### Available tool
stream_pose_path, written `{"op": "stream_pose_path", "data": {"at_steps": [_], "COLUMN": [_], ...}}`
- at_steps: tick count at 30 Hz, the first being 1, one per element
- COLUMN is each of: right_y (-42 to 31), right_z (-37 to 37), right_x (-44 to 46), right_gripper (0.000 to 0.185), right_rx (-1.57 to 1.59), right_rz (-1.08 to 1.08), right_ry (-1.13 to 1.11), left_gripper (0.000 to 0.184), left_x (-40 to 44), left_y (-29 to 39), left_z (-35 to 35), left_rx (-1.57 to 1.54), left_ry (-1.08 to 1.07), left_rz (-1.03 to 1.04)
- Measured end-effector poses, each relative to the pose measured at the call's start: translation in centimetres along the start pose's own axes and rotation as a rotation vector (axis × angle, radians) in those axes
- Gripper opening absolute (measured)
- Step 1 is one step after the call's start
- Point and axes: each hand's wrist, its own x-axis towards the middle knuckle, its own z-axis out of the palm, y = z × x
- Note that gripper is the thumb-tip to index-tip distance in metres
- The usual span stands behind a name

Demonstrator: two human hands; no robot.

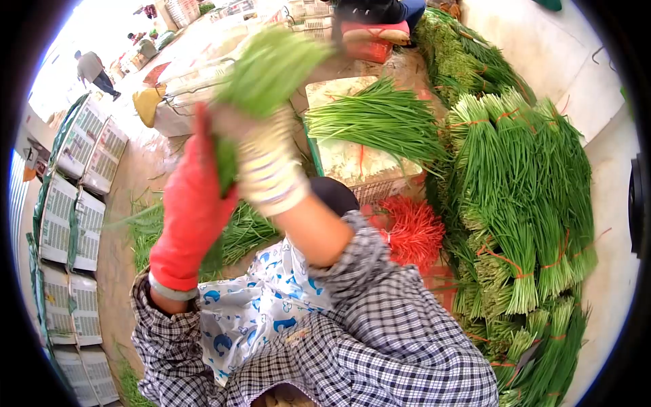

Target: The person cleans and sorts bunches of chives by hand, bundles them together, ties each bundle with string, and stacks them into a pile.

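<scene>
My left hand (196, 203), in a red glove, is raised at the left with its fingers closed around a bunch of green stalks (271, 71). Against the same bunch, my right hand (261, 152) in a striped white and yellow glove is closed too; motion blurs its fingers. The bunch's leafy end fans up and to the right. A sheaf of green stalks (373, 122) lies on a white board (346, 163) over a crate, right of my hands. Red ties (410, 230) are heaped below the board. Loose green stalks (244, 234) lie on the floor under my hands.
Tied green bundles (522, 190) are stacked high along the right wall. White crates (74, 210) line the left side. A seated person (369, 12) is at the top, near a red stool (369, 44). Another person (95, 71) stands far left.
</scene>
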Motion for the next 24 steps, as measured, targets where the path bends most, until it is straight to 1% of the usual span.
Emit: {"op": "stream_pose_path", "data": {"at_steps": [1, 2, 4, 5, 6, 7, 8, 10, 11, 12, 13, 14, 15, 16, 17, 19, 20, 21, 22, 23, 24], "right_y": [0.0, 0.1, -4.4, -7.2, -9.0, -11.2, -13.0, -15.2, -16.0, -15.9, -15.3, -14.5, -13.6, -12.8, -11.6, -9.2, -8.6, -7.6, -6.7, -5.7, -5.0], "right_z": [-3.5, -7.0, -15.3, -18.8, -22.6, -25.2, -27.2, -32.4, -35.4, -35.6, -35.0, -34.4, -33.6, -33.3, -34.4, -36.3, -36.6, -36.4, -36.0, -35.3, -34.8], "right_x": [-1.0, -2.0, -2.9, -4.3, -5.6, -6.3, -7.8, -10.9, -12.5, -13.3, -13.8, -14.0, -14.0, -14.9, -15.7, -17.1, -17.4, -17.0, -16.2, -15.0, -13.8], "right_gripper": [0.021, 0.026, 0.028, 0.031, 0.035, 0.04, 0.05, 0.058, 0.06, 0.059, 0.059, 0.058, 0.058, 0.058, 0.056, 0.051, 0.049, 0.047, 0.045, 0.043, 0.043], "right_rx": [0.057, 0.105, 0.548, 0.345, 0.303, 0.119, 0.02, -0.51, -0.819, -0.912, -0.914, -0.854, -0.619, 0.168, -0.031, -0.436, -0.814, -1.062, -1.232, -1.354, -1.458], "right_rz": [-0.102, -0.208, -0.222, -0.306, -0.432, -0.568, -0.555, -0.558, -0.528, -0.506, -0.453, -0.394, -0.299, -0.149, -0.1, 0.014, 0.07, 0.104, 0.115, 0.105, 0.056], "right_ry": [0.087, 0.168, 0.35, 0.43, 0.435, 0.416, 0.464, 0.484, 0.404, 0.41, 0.416, 0.422, 0.409, 0.444, 0.478, 0.533, 0.566, 0.548, 0.508, 0.463, 0.368], "left_gripper": [0.114, 0.112, 0.099, 0.099, 0.089, 0.079, 0.071, 0.058, 0.053, 0.049, 0.046, 0.046, 0.045, 0.045, 0.045, 0.04, 0.04, 0.038, 0.036, 0.03, 0.03], "left_x": [0.8, 1.5, 2.5, 2.9, 3.5, 4.5, 6.4, 11.2, 13.8, 16.1, 17.8, 18.9, 19.9, 20.5, 20.7, 20.4, 20.1, 19.6, 19.5, 19.2, 18.5], "left_y": [1.0, 0.9, -1.6, -3.2, -4.9, -6.4, -6.8, -6.6, -6.3, -6.2, -6.1, -6.1, -6.2, -6.1, -6.3, -6.3, -6.9, -7.9, -7.9, -7.9, -8.0], "left_z": [0.5, 1.1, 3.9, 5.7, 7.8, 9.6, 11.4, 15.5, 17.9, 20.6, 23.4, 26.3, 29.0, 30.8, 32.5, 34.8, 35.6, 36.0, 35.5, 34.8, 34.5], "left_rx": [-0.034, -0.077, 0.115, 0.116, 0.182, 0.248, 0.174, 0.026, -0.05, -0.078, -0.106, -0.111, -0.068, -0.026, -0.032, -0.096, -0.103, -0.075, -0.047, 0.034, 0.032], "left_ry": [-0.126, -0.31, -0.516, -0.518, -0.513, -0.504, -0.439, -0.35, -0.322, -0.297, -0.274, -0.281, -0.314, -0.35, -0.363, -0.655, -0.67, -0.617, -0.563, -0.678, -0.688], "left_rz": [0.057, 0.044, 0.17, 0.161, 0.206, 0.252, 0.266, 0.281, 0.283, 0.292, 0.303, 0.309, 0.339, 0.371, 0.383, 0.261, 0.26, 0.349, 0.437, 0.364, 0.362]}}
